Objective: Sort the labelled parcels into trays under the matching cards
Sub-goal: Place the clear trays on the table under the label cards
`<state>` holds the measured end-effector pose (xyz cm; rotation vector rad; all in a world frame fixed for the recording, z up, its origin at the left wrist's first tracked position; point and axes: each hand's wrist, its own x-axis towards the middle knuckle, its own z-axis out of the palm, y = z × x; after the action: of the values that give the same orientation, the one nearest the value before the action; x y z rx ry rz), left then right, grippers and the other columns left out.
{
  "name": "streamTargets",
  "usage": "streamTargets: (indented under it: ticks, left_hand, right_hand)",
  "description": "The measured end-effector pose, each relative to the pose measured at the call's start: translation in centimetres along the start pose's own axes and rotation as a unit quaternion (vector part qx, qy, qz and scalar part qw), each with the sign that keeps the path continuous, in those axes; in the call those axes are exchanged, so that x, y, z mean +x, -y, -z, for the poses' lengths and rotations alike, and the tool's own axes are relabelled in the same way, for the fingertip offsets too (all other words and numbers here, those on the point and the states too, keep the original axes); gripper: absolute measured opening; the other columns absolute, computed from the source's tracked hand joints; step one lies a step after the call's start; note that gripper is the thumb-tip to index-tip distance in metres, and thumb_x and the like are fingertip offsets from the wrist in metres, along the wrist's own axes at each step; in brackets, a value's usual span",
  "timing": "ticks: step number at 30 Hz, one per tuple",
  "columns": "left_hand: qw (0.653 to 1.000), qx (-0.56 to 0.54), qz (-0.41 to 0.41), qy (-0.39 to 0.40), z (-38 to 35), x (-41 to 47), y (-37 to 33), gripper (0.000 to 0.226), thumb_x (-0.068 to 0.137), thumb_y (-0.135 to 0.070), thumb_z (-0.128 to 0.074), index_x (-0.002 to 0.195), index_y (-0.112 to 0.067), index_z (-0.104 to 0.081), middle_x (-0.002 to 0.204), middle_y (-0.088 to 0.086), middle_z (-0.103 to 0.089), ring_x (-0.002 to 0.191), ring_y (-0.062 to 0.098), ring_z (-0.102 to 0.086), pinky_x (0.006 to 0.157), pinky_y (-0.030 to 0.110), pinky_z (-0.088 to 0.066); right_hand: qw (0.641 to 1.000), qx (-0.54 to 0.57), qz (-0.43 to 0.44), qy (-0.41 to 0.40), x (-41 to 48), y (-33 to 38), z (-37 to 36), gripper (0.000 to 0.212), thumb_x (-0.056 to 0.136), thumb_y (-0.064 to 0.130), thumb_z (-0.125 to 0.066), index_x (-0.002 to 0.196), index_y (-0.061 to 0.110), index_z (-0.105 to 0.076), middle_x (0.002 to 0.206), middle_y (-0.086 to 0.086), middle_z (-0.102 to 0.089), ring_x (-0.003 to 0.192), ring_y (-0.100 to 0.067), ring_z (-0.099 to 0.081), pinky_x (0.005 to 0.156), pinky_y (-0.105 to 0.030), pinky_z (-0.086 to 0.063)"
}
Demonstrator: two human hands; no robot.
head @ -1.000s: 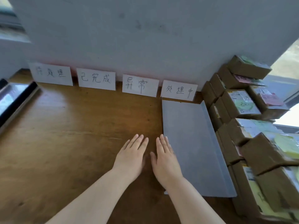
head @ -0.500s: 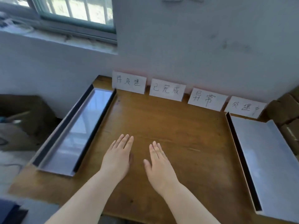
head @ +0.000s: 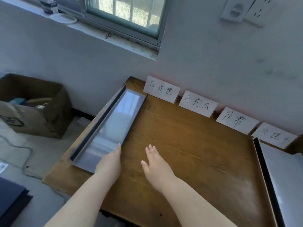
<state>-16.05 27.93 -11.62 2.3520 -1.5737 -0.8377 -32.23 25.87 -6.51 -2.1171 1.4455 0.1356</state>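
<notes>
Grey left tray (head: 113, 122) and right tray (head: 287, 177) flat, well apart; four handwritten cards (head: 197, 104) upright behind.

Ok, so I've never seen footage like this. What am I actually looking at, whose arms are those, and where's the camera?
There is no machine here. The two bare arms belong to a person wearing a wide-angle camera on their head, so the single picture looks forward and down, much as they do. The left hand lies with straight fingers at the near end of a long grey tray. The right hand is open over the wooden table. Neither hand holds anything. A second tray sits at the table's right edge. Four handwritten cards stand along the wall at the back of the table. No parcels are in view. A cardboard box stands on the floor to the left.
</notes>
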Motion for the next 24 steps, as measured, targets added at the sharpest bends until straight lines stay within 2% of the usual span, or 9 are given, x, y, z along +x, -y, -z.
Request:
streamTargets:
  ticks: [2, 6, 9, 12, 14, 16, 19, 22, 24]
  left_hand:
    - [1.0, -0.021, 0.014, -0.012, 0.1, 0.0, 0.2, 0.057, 0.097, -0.009, -0.039, 0.149, -0.025, -0.023, 0.129, 0.009, -0.057, 0.111, 0.024, -0.058, 0.092, 0.032, -0.049]
    - [0.991, -0.117, 0.029, -0.06, 0.3, 0.1, 0.4, 0.045, 0.097, -0.015, -0.044, 0.141, -0.023, -0.044, 0.13, 0.005, -0.059, 0.116, 0.021, -0.056, 0.097, 0.032, -0.045]
    - [0.973, -0.195, 0.053, -0.107, 0.9, -0.1, 0.6, 0.041, 0.092, -0.015, -0.056, 0.133, -0.021, -0.055, 0.126, 0.001, -0.063, 0.115, 0.017, -0.057, 0.097, 0.03, -0.044]
    - [0.961, -0.238, 0.047, -0.132, 1.3, -0.5, 0.6, 0.035, 0.091, -0.019, -0.059, 0.126, -0.021, -0.061, 0.12, -0.002, -0.066, 0.112, 0.015, -0.059, 0.095, 0.028, -0.044]
    - [0.958, -0.254, 0.026, -0.134, 1.5, -0.9, 0.4, 0.031, 0.092, -0.024, -0.058, 0.123, -0.024, -0.063, 0.116, -0.006, -0.067, 0.109, 0.011, -0.06, 0.094, 0.028, -0.047]
    - [0.955, -0.27, 0.011, -0.122, 1.6, -1.2, 0.2, 0.028, 0.093, -0.026, -0.057, 0.12, -0.027, -0.064, 0.112, -0.01, -0.068, 0.105, 0.008, -0.06, 0.09, 0.026, -0.048]
    - [0.951, -0.303, -0.004, -0.059, 1.9, -1.1, 0.1, 0.026, 0.095, -0.023, -0.052, 0.115, -0.033, -0.065, 0.103, -0.015, -0.067, 0.096, 0.007, -0.062, 0.082, 0.025, -0.052]
    - [0.947, -0.32, -0.038, -0.006, 2.4, -0.3, 0.6, 0.026, 0.095, -0.014, -0.051, 0.11, -0.029, -0.066, 0.097, -0.012, -0.071, 0.089, -0.002, -0.065, 0.084, 0.024, -0.054]
    - [0.945, -0.317, -0.062, -0.054, 3.5, 0.2, 0.9, 0.026, 0.094, -0.01, -0.053, 0.113, -0.021, -0.066, 0.09, -0.017, -0.07, 0.085, -0.007, -0.064, 0.082, 0.022, -0.055]
  right_hand:
    - [1.0, 0.015, -0.001, 0.017, 1.1, 1.0, -0.4, 0.057, 0.102, 0.033, -0.031, 0.152, 0.014, -0.01, 0.16, 0.003, -0.003, 0.146, -0.008, 0.002, 0.115, -0.023, -0.006]
    - [0.994, 0.092, -0.028, 0.044, 3.6, 3.0, -1.4, 0.055, 0.102, 0.032, -0.033, 0.151, 0.012, -0.016, 0.159, -0.001, -0.011, 0.146, -0.013, -0.007, 0.116, -0.026, -0.009]
    - [0.978, 0.19, -0.078, 0.04, 4.9, 4.4, -1.8, 0.055, 0.101, 0.035, -0.036, 0.149, 0.013, -0.024, 0.156, -0.004, -0.023, 0.144, -0.019, -0.019, 0.116, -0.031, -0.016]
    - [0.96, 0.256, -0.115, 0.017, 6.2, 5.2, -2.1, 0.054, 0.1, 0.041, -0.036, 0.146, 0.013, -0.033, 0.152, -0.006, -0.034, 0.14, -0.021, -0.03, 0.112, -0.03, -0.023]
    - [0.947, 0.292, -0.13, -0.006, 6.7, 5.7, -1.8, 0.054, 0.099, 0.045, -0.035, 0.142, 0.013, -0.041, 0.146, -0.005, -0.043, 0.134, -0.021, -0.039, 0.108, -0.03, -0.029]
    - [0.93, 0.335, -0.145, -0.029, 7.1, 5.9, -1.2, 0.055, 0.098, 0.044, -0.038, 0.142, 0.011, -0.04, 0.143, -0.005, -0.047, 0.131, -0.02, -0.043, 0.105, -0.028, -0.031]
    - [0.925, 0.34, -0.168, -0.038, 7.5, 5.7, -0.4, 0.051, 0.095, 0.03, -0.049, 0.141, 0.009, -0.04, 0.137, -0.007, -0.052, 0.125, -0.021, -0.049, 0.102, -0.027, -0.036]
    - [0.941, 0.29, -0.161, -0.065, 7.8, 5.1, -0.4, 0.032, 0.086, 0.013, -0.051, 0.115, 0.014, -0.065, 0.114, -0.006, -0.068, 0.101, -0.022, -0.062, 0.086, -0.028, -0.05]
    - [0.941, 0.283, -0.156, -0.099, 7.8, 4.8, -0.4, 0.024, 0.083, 0.012, -0.049, 0.098, 0.014, -0.069, 0.096, -0.003, -0.07, 0.084, -0.02, -0.062, 0.065, -0.023, -0.048]
